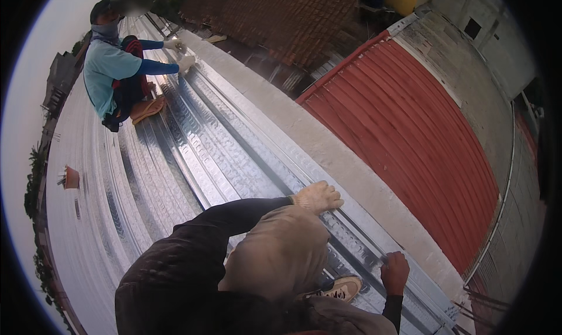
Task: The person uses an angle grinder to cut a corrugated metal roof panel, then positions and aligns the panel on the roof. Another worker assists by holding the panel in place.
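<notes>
Shiny ribbed metal sheets [205, 144] lie under me, running away to the upper left. My left hand [318, 197], in a cream knit glove, rests beside my bent knee with its fingers curled over a raised rib near the sheet's right edge. Lower and further right, my bare right hand [395, 273] is closed like a fist at the long edge of the same sheet. Whatever its fingers hold, if anything, is hidden. One of my shoes [342, 289] stands on the metal between the two hands.
Further along the sheets a co-worker [111, 71] squats, both gloved hands at the same edge. A concrete ledge [281, 109] borders the metal; beyond and lower lie a red metal roof [398, 142] and a tiled roof [281, 19]. An orange bucket [71, 178] stands at left.
</notes>
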